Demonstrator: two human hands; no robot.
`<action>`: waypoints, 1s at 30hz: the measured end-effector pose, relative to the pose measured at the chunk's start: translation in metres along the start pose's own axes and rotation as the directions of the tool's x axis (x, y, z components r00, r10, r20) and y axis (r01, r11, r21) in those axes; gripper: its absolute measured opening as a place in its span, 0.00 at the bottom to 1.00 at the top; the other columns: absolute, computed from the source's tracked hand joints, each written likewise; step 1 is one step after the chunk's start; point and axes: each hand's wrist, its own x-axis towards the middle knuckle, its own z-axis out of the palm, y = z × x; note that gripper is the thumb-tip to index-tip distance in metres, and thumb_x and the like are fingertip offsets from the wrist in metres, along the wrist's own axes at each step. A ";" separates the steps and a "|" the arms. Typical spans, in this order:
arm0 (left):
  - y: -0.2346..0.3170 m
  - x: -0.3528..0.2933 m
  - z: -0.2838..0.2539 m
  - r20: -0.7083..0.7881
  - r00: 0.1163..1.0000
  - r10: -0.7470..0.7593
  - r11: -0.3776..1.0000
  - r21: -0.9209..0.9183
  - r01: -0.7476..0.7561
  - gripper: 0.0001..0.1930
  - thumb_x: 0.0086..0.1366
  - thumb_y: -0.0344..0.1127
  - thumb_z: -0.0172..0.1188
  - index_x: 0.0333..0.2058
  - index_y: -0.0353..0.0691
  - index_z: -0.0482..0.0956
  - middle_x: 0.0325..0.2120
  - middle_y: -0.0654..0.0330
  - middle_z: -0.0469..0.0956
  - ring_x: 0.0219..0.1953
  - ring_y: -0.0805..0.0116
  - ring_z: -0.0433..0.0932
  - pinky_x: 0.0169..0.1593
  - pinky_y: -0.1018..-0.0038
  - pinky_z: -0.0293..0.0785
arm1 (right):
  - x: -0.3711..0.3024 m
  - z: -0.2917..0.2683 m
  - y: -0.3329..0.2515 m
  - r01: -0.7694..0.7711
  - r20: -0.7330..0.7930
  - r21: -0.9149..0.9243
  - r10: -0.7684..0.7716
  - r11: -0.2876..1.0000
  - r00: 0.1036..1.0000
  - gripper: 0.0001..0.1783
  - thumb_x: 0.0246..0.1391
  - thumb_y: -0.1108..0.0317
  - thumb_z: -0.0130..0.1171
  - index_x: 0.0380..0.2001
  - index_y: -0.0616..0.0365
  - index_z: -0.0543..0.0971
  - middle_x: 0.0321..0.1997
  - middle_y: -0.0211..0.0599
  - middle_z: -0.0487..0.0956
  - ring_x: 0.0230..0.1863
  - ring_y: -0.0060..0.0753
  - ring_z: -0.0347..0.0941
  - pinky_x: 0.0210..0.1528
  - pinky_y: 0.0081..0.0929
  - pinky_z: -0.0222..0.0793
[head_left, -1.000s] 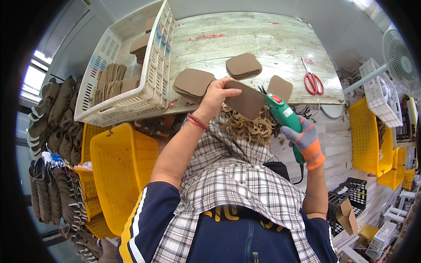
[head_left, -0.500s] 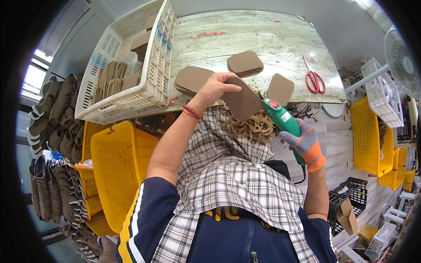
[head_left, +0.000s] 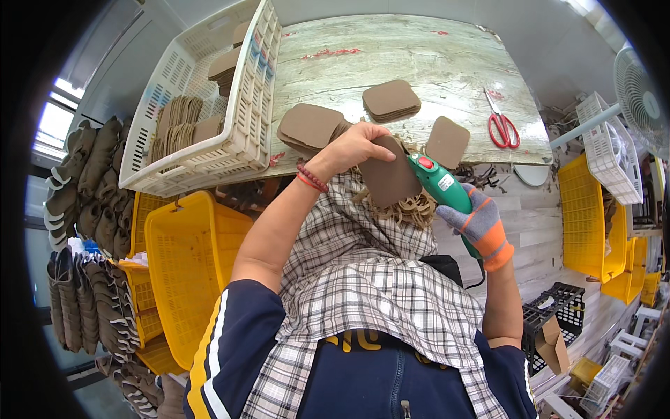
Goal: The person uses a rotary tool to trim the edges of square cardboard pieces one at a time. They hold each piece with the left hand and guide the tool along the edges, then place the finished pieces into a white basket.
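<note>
My bare left hand (head_left: 354, 149) pinches a brown rounded rectangular piece (head_left: 388, 178) by its upper end, over my lap. My right hand (head_left: 481, 222), in a grey and orange glove, is wrapped round a green electric cutter (head_left: 447, 186) with a red button. The cutter's tip meets the piece's upper right edge. Under the piece, a heap of curly brown trimmings (head_left: 405, 211) lies on my checked apron. Nearby on the table are a brown stack (head_left: 307, 128), a second stack (head_left: 391, 100) and a single brown piece (head_left: 447, 142).
Red-handled scissors (head_left: 502, 130) lie on the worn table (head_left: 391, 42). A white crate (head_left: 255, 91) with brown pieces stands at its left end. Yellow baskets (head_left: 183, 272) are on the left, more on the right. A fan (head_left: 638, 84) stands far right.
The held piece has turned more upright and shifted slightly in my left hand. The cutter has moved a little left and down, its tip now along the piece's upper right edge.
</note>
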 end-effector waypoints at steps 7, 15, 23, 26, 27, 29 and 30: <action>0.006 -0.001 0.005 0.067 0.996 -0.066 0.996 0.068 0.061 0.10 0.52 0.22 0.64 0.36 0.34 0.80 0.31 0.65 0.80 0.33 0.80 0.76 0.41 0.80 0.72 | 0.008 0.004 -0.007 0.026 0.023 0.031 -0.026 0.999 0.999 0.28 0.44 0.61 0.71 0.46 0.65 0.74 0.26 0.28 0.76 0.22 0.13 0.67 0.22 0.15 0.64; 0.000 -0.017 -0.013 -0.225 0.967 0.117 0.957 -0.233 -0.170 0.11 0.53 0.23 0.63 0.38 0.33 0.79 0.31 0.61 0.80 0.33 0.75 0.78 0.39 0.80 0.74 | 0.018 0.007 -0.003 0.037 -0.098 0.128 -0.024 0.991 0.995 0.26 0.44 0.60 0.71 0.44 0.64 0.75 0.27 0.26 0.77 0.22 0.12 0.68 0.22 0.14 0.65; -0.012 -0.024 -0.022 -0.525 0.816 0.242 0.761 -0.419 -0.495 0.06 0.60 0.22 0.58 0.36 0.35 0.77 0.32 0.61 0.80 0.33 0.74 0.78 0.39 0.78 0.77 | 0.015 0.015 -0.002 0.107 -0.180 0.071 -0.093 0.992 0.979 0.25 0.45 0.60 0.71 0.42 0.64 0.76 0.28 0.26 0.78 0.25 0.11 0.69 0.25 0.14 0.66; -0.016 -0.018 -0.018 -0.503 0.823 0.265 0.764 -0.412 -0.497 0.06 0.60 0.23 0.59 0.37 0.36 0.77 0.31 0.62 0.80 0.32 0.76 0.77 0.39 0.79 0.76 | 0.013 0.014 -0.011 0.102 -0.172 0.054 -0.091 0.993 0.981 0.25 0.45 0.59 0.70 0.42 0.64 0.76 0.28 0.27 0.78 0.26 0.12 0.69 0.27 0.14 0.67; -0.016 -0.017 -0.016 -0.498 0.824 0.271 0.781 -0.386 -0.491 0.06 0.60 0.23 0.58 0.36 0.36 0.77 0.31 0.63 0.80 0.32 0.76 0.77 0.38 0.79 0.76 | 0.015 0.014 -0.008 0.134 -0.182 0.075 -0.119 0.988 0.976 0.25 0.45 0.59 0.70 0.42 0.64 0.76 0.27 0.27 0.78 0.24 0.12 0.69 0.26 0.14 0.66; -0.014 -0.017 -0.015 -0.481 0.838 0.259 0.793 -0.389 -0.469 0.06 0.60 0.22 0.58 0.36 0.36 0.77 0.31 0.63 0.80 0.32 0.76 0.77 0.38 0.79 0.76 | 0.014 0.013 -0.009 0.098 -0.165 0.098 -0.081 0.990 0.983 0.25 0.44 0.59 0.71 0.42 0.64 0.76 0.26 0.26 0.77 0.23 0.12 0.68 0.25 0.15 0.66; -0.015 -0.017 -0.015 -0.461 0.848 0.261 0.803 -0.383 -0.456 0.06 0.59 0.22 0.58 0.36 0.35 0.77 0.31 0.63 0.80 0.32 0.77 0.77 0.38 0.79 0.76 | 0.015 0.012 -0.009 0.100 -0.167 0.094 -0.084 0.990 0.982 0.25 0.44 0.59 0.71 0.42 0.63 0.76 0.26 0.26 0.77 0.23 0.12 0.68 0.25 0.15 0.66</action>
